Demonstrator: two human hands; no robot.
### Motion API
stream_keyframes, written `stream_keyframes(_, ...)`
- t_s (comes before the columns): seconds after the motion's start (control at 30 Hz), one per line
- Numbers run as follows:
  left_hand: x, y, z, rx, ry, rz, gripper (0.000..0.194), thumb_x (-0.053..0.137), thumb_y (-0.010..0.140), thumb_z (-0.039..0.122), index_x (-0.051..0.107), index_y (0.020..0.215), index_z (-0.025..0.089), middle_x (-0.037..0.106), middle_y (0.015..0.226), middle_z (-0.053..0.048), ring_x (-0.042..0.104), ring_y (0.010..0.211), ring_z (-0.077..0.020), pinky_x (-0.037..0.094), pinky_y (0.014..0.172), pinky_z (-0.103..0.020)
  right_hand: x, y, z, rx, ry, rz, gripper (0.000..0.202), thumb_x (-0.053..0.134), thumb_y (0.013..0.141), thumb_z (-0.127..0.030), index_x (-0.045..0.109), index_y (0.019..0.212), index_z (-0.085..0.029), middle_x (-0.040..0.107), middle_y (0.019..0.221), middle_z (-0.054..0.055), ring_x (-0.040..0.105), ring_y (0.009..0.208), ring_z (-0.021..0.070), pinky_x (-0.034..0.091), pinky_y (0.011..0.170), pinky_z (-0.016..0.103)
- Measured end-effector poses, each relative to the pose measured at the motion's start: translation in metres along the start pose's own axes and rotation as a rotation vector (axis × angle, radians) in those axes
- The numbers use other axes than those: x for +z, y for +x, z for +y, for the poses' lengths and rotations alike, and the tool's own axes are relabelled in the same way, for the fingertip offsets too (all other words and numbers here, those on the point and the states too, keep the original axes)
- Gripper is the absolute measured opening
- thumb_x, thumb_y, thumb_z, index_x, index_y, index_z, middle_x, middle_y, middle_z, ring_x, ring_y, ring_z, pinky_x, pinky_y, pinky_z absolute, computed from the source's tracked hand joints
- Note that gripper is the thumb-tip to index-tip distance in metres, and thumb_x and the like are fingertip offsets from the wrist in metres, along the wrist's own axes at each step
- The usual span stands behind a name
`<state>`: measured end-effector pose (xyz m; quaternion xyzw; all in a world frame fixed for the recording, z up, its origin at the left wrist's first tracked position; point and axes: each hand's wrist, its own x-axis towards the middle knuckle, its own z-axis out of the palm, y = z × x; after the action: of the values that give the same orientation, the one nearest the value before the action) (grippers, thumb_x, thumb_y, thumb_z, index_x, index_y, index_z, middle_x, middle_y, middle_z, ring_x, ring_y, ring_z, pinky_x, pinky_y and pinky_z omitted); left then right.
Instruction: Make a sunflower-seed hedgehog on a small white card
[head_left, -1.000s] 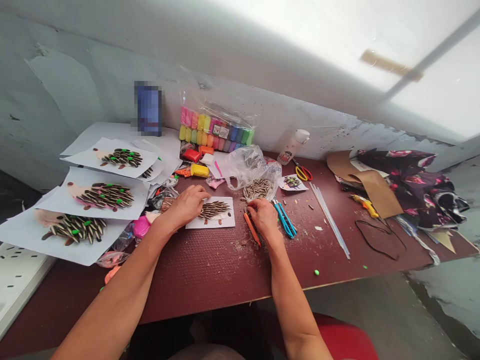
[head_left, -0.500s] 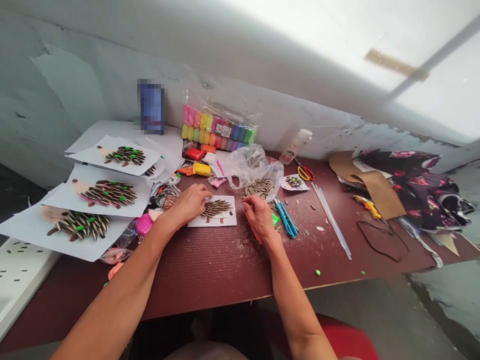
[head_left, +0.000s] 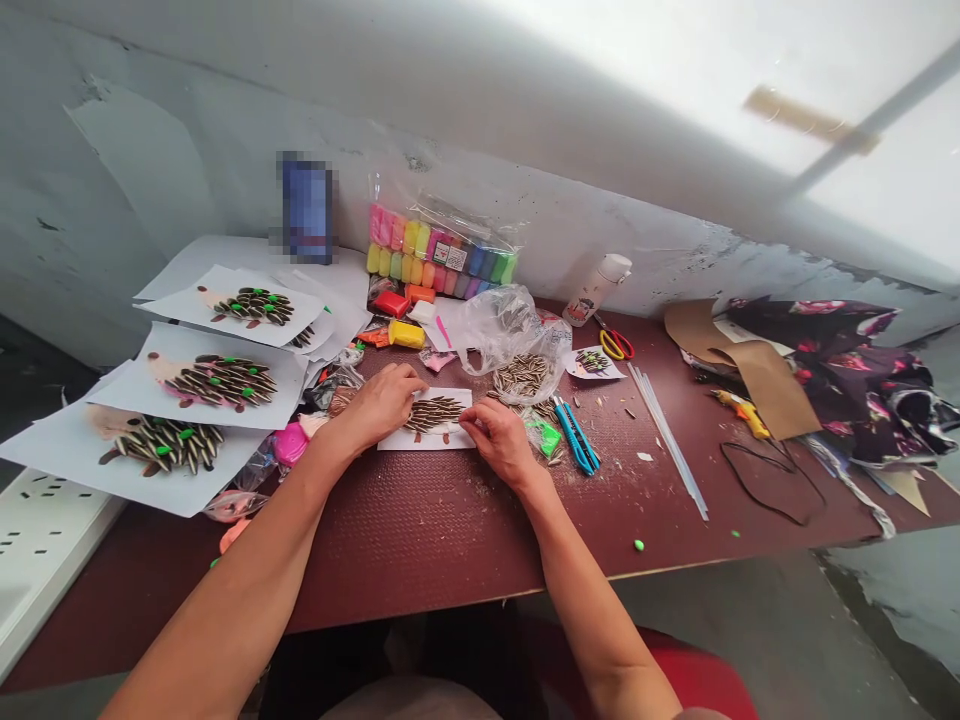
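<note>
A white card (head_left: 427, 442) lies flat in front of me, bearing a hedgehog picture (head_left: 435, 413) with striped sunflower seeds for spines. My left hand (head_left: 386, 402) rests over the card's left end, fingers bent and holding it against the table; it covers the hedgehog's head. My right hand (head_left: 499, 437) is at the card's right edge, thumb and fingertips pinched beside the last spines. What shows in that pinch is tiny, apparently one sunflower seed. Behind the right hand, a pile of sunflower seeds (head_left: 520, 377) spills from a clear plastic bag (head_left: 514, 325).
Finished-looking hedgehog sheets (head_left: 214, 385) are stacked at left. Coloured clay packs (head_left: 442, 250) stand against the wall. A blue cutter (head_left: 576, 440), green clay (head_left: 550, 437), scissors (head_left: 616, 344), a bottle (head_left: 596, 290), glue sticks (head_left: 667, 440) and a glue gun (head_left: 742, 412) lie rightward.
My right hand has moved left from beside the seed pile to the card's right edge, still pinched. My left hand stays on the card. The view has shifted slightly.
</note>
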<state>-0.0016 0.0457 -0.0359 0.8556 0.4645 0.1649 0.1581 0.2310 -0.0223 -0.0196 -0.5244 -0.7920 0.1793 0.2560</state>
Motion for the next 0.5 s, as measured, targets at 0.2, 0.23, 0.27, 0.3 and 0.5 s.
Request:
stream_keyframes(0.2, -0.001, 0.0, 0.0006, 0.004, 0.022, -0.002, 0.039, 0.047, 0.09, 0.01, 0.078, 0.111, 0.021, 0.07, 0.108, -0.01, 0.062, 0.105, -0.0249, 0.052, 0.096, -0.037, 0.0078, -0.0008, -0.0067, -0.048, -0.085, -0.057, 0.017, 0.054, 0.099, -0.017, 0.071, 0.096, -0.022, 0.067, 0.091, 0.003, 0.062, 0.083, 0.0162, 0.043, 0.075, 0.024)
stream_keyframes(0.23, -0.0015, 0.0, 0.0012, -0.001, 0.021, -0.005, 0.039, 0.048, 0.091, 0.01, 0.078, 0.111, 0.021, 0.07, 0.107, -0.009, 0.062, 0.105, -0.0249, 0.052, 0.095, -0.037, 0.0082, -0.001, -0.0073, -0.048, -0.101, -0.063, 0.018, 0.054, 0.099, -0.017, 0.071, 0.097, -0.022, 0.067, 0.091, 0.003, 0.061, 0.083, 0.016, 0.042, 0.074, 0.024)
stream_keyframes(0.27, -0.002, -0.0001, 0.0018, -0.007, 0.017, -0.007, 0.038, 0.048, 0.09, 0.009, 0.078, 0.111, 0.021, 0.07, 0.107, -0.01, 0.062, 0.105, -0.0249, 0.052, 0.095, -0.037, 0.0084, -0.0012, -0.0078, -0.045, -0.115, -0.066, 0.019, 0.053, 0.1, -0.016, 0.071, 0.097, -0.022, 0.067, 0.091, 0.003, 0.061, 0.082, 0.0159, 0.042, 0.074, 0.024)
stream_keyframes(0.3, -0.0023, -0.0001, 0.0022, -0.012, 0.013, -0.009, 0.038, 0.048, 0.09, 0.009, 0.079, 0.11, 0.021, 0.07, 0.107, -0.01, 0.062, 0.105, -0.0251, 0.052, 0.095, -0.037, 0.0084, -0.0013, -0.0082, -0.04, -0.123, -0.067, 0.019, 0.053, 0.099, -0.016, 0.071, 0.098, -0.022, 0.067, 0.091, 0.003, 0.061, 0.082, 0.0157, 0.042, 0.074, 0.024)
stream_keyframes(0.5, -0.0008, 0.0, 0.0006, 0.001, 0.007, 0.001, 0.039, 0.047, 0.09, 0.009, 0.079, 0.109, 0.02, 0.07, 0.108, -0.011, 0.062, 0.104, -0.0256, 0.052, 0.096, -0.039, 0.0065, -0.0014, -0.0065, -0.025, -0.114, -0.035, 0.019, 0.054, 0.098, -0.015, 0.071, 0.098, -0.023, 0.067, 0.093, 0.004, 0.061, 0.084, 0.016, 0.042, 0.075, 0.024)
